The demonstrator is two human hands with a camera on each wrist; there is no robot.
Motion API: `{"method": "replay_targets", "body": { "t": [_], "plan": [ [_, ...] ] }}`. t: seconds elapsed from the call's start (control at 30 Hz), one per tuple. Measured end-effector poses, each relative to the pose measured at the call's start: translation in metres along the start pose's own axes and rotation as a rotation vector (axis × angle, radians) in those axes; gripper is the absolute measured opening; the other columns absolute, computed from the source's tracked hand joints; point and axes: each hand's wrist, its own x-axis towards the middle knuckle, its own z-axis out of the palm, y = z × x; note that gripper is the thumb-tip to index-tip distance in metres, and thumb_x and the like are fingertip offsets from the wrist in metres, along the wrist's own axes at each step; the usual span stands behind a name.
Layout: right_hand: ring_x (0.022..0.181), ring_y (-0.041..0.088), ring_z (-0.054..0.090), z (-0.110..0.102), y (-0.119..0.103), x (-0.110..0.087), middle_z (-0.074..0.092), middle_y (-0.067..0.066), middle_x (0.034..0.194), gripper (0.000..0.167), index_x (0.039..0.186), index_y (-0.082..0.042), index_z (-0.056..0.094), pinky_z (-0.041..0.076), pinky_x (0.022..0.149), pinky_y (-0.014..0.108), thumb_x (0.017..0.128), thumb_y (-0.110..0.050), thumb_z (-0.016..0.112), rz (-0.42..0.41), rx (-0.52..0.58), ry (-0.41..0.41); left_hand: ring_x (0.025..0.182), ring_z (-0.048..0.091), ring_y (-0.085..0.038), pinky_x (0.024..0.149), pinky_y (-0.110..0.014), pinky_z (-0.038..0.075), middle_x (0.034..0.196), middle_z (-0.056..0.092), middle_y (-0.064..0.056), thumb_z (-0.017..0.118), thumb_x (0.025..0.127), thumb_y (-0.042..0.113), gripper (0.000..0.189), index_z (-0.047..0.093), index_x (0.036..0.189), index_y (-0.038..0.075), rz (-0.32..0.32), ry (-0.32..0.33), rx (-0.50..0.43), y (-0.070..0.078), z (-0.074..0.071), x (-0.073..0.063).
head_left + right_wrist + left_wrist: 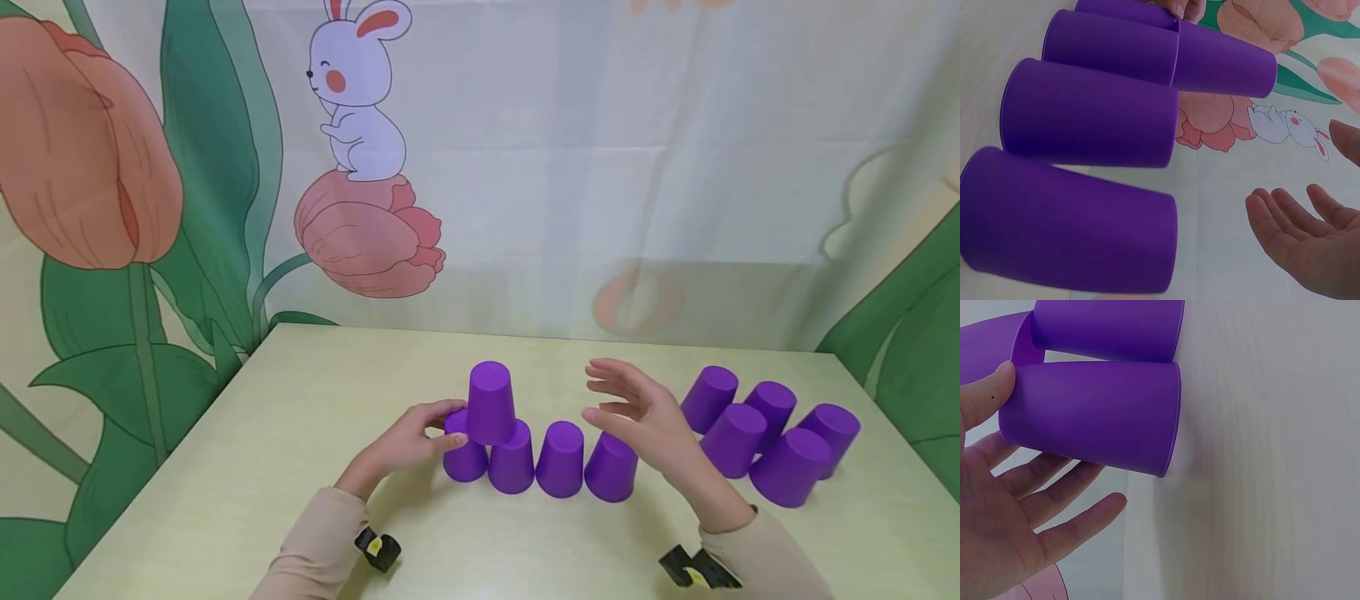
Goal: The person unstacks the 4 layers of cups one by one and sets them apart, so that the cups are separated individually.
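Four upside-down purple cups stand in a row on the table, among them the leftmost cup [463, 457], a second cup [512, 463] and the right end cup [611, 473]. One more upside-down cup [491, 402] sits across the tops of the two left ones. My left hand [416, 435] grips the leftmost cup near its top, thumb on the near side by the upper cup's rim, other fingers on the far side [1054, 481]. Over the row's right end my right hand [637, 417] hovers with spread, relaxed fingers [1291, 219], holding nothing.
Several more upside-down purple cups [791, 467] stand in a group to the right, just beyond my right forearm. The pale wooden table [225, 467] ends at the back against a printed curtain [525, 167] with a rabbit and tulips.
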Motion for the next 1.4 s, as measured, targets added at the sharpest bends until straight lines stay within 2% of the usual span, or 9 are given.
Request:
{"method": "replay_targets", "body": {
  "t": [0.33, 0.67, 1.03, 1.2, 1.4],
  "plan": [
    [0.113, 0.027, 0.051, 0.023, -0.009, 0.013, 0.053, 0.013, 0.125, 0.053, 0.128, -0.005, 0.047, 0.044, 0.088, 0.040, 0.080, -0.010, 0.069, 0.007, 0.018, -0.066, 0.099, 0.055, -0.023, 0.084, -0.043, 0.044, 0.109, 0.060, -0.007, 0.061, 0.088, 0.019, 0.046, 0.049, 0.128, 0.002, -0.022, 0.008, 0.016, 0.001, 0.000, -0.001],
    [0.114, 0.028, 0.050, 0.039, -0.008, 0.024, 0.052, 0.013, 0.126, 0.055, 0.130, -0.008, 0.046, 0.043, 0.089, 0.042, 0.080, -0.011, 0.070, 0.013, 0.016, -0.110, 0.100, 0.055, -0.025, 0.082, -0.042, 0.045, 0.110, 0.060, -0.008, 0.061, 0.088, 0.021, 0.046, 0.049, 0.128, 0.002, -0.021, -0.008, 0.002, 0.001, -0.001, 0.001],
    [0.117, 0.028, 0.048, 0.061, 0.002, 0.038, 0.049, 0.012, 0.130, 0.064, 0.133, -0.012, 0.042, 0.041, 0.091, 0.044, 0.077, -0.020, 0.073, 0.065, -0.010, -0.148, 0.101, 0.055, -0.026, 0.085, -0.044, 0.044, 0.112, 0.059, -0.010, 0.062, 0.087, 0.022, 0.048, 0.048, 0.129, 0.001, -0.028, -0.005, 0.012, 0.002, 0.000, 0.000],
    [0.116, 0.030, 0.048, 0.071, 0.003, 0.041, 0.051, 0.012, 0.127, 0.064, 0.133, -0.010, 0.043, 0.041, 0.091, 0.046, 0.077, -0.021, 0.073, 0.070, -0.009, -0.154, 0.100, 0.056, -0.025, 0.085, -0.046, 0.043, 0.112, 0.060, -0.009, 0.062, 0.087, 0.026, 0.051, 0.048, 0.129, 0.001, -0.014, 0.004, 0.024, 0.000, 0.000, 0.000],
    [0.112, 0.023, 0.051, 0.079, 0.002, 0.043, 0.056, 0.005, 0.120, 0.061, 0.130, -0.012, 0.046, 0.042, 0.089, 0.043, 0.077, -0.025, 0.073, 0.069, -0.016, -0.157, 0.101, 0.055, -0.027, 0.088, -0.049, 0.041, 0.113, 0.060, -0.010, 0.062, 0.087, 0.022, 0.049, 0.048, 0.129, 0.001, -0.013, 0.000, -0.004, 0.000, -0.001, 0.001]
  ]
}}
